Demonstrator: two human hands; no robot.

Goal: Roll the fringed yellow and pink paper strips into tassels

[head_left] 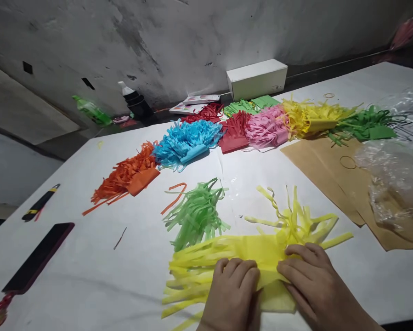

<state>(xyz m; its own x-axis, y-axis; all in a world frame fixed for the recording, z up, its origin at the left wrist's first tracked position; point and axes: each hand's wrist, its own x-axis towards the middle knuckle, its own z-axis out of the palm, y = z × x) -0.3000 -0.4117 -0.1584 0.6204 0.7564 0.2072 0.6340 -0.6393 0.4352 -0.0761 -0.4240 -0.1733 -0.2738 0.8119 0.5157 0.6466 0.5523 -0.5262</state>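
A sheet of yellow tissue paper (257,246) with cut fringe lies across the near part of the table, its strips spread to the left and bunched at the far right. My left hand (232,289) presses on its middle with curled fingers. Close by on the right, my right hand (313,280) grips the paper's plain band, fingers bent and thumb hidden. Between the hands the band looks folded or rolled over. Just beyond the yellow paper lies a bunch of light green fringed tissue (201,211), almost touching it.
Fringed paper bundles line the back: orange (142,181), blue (189,140), red (235,133), pink (268,126), yellow (316,119) and green (371,124). At left lie a phone (39,257) and a utility knife (41,202). Brown paper (326,170) and clear plastic (395,179) cover the right.
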